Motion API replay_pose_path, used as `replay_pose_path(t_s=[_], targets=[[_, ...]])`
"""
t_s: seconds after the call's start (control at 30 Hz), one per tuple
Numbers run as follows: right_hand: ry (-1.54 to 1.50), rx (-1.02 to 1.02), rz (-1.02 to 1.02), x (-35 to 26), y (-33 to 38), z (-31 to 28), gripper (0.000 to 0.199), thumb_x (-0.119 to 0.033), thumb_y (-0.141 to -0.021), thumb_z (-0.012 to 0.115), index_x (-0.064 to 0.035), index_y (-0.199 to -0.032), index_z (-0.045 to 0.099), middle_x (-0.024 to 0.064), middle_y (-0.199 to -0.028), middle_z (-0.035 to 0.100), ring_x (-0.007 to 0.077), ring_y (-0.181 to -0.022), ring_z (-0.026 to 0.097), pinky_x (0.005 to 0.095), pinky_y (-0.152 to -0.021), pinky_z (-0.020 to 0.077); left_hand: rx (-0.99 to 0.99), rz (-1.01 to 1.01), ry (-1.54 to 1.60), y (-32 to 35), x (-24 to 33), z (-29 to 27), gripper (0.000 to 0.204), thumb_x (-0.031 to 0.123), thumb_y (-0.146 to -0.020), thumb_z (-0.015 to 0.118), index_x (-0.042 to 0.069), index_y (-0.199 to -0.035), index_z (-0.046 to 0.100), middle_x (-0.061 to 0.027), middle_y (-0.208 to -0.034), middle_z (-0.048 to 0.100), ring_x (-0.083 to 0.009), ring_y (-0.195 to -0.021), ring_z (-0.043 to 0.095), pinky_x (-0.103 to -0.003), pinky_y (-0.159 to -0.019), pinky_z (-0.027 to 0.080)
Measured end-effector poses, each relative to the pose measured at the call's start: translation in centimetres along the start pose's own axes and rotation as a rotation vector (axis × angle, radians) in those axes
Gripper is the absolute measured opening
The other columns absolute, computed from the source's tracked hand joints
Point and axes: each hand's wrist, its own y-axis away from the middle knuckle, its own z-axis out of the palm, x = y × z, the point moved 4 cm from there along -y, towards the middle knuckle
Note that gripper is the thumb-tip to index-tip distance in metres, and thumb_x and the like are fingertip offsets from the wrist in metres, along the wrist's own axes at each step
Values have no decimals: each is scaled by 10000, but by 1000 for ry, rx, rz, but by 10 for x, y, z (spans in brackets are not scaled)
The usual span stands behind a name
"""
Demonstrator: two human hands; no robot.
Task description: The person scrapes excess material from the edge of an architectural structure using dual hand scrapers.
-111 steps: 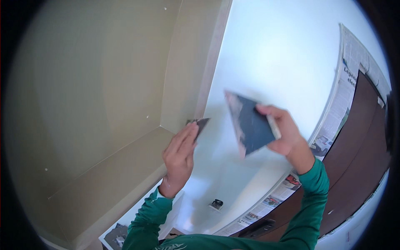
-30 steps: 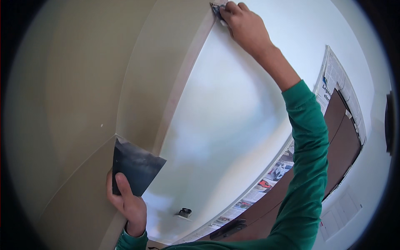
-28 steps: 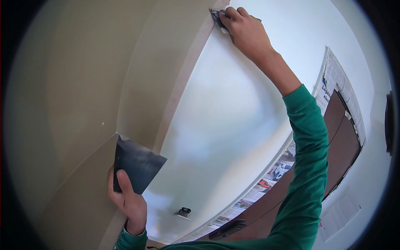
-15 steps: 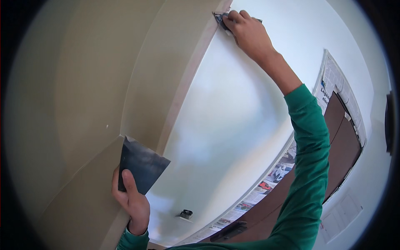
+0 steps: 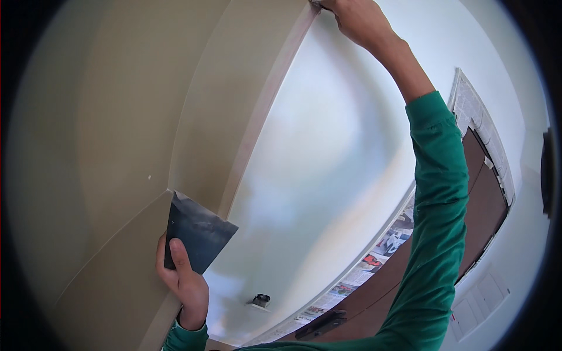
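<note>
My left hand (image 5: pixel 190 286) grips a dark, flat, trapezoid putty scraper (image 5: pixel 202 231), its thumb lying across the face and the wide, paler edge pointing up. Some whitish smears show along that edge. At the top of the view my right hand (image 5: pixel 360 20) is raised against the corner where a narrow pinkish strip (image 5: pixel 266 99) meets the white wall (image 5: pixel 310 128). Its fingers are partly cut off by the frame edge. Only a small dark bit of the second scraper (image 5: pixel 317 4) shows at the fingertips, touching the strip's upper end.
A beige ceiling-like surface (image 5: pixel 129 117) fills the left side. To the right stands a brown door (image 5: pixel 483 199), its frame edged with newspaper (image 5: pixel 374 257). Low on the white wall sits a small dark electrical box (image 5: pixel 261 300). A pale panel (image 5: pixel 480 301) is at the lower right.
My right hand has moved up along the corner with its scraper, so both now run partly out of the top of the view. My left hand has barely shifted.
</note>
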Motion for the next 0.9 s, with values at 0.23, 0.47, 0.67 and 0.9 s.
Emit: replay_pose_path(t_s=[0.23,0.47,0.67,0.9], targets=[[-93,71,-41,-24,25,-3,365,-4,-875,498,-71,-1156,721,94,-1135,651,283,-1060,595,425,-898,519,-19,18,-18,-1,11,4,341,194,-1069,496,-105,-1203,591,-101,-1105,636,-142,-993,564,-258,-911,425],[144,231,24,-21,32,17,264,-32,-869,585,-82,-1091,720,30,-1024,643,222,-992,610,370,-758,524,18,31,-59,-1,8,5,350,204,-1074,488,-106,-1201,590,-98,-1122,638,-142,-1013,565,-260,-930,419],[203,277,-23,-52,31,37,185,-65,-861,602,-66,-1011,711,41,-1085,627,229,-1041,605,386,-793,518,-42,-14,-31,-1,8,1,359,204,-1075,487,-108,-1223,584,-101,-1133,642,-147,-1014,569,-268,-935,427],[18,165,72,-21,20,-2,327,-13,-869,525,-76,-1120,725,71,-1102,640,257,-1043,597,411,-851,510,-65,-14,-63,-2,7,0,437,240,-1052,550,-120,-1298,526,-146,-1248,591,-180,-1106,563,-298,-992,448]])
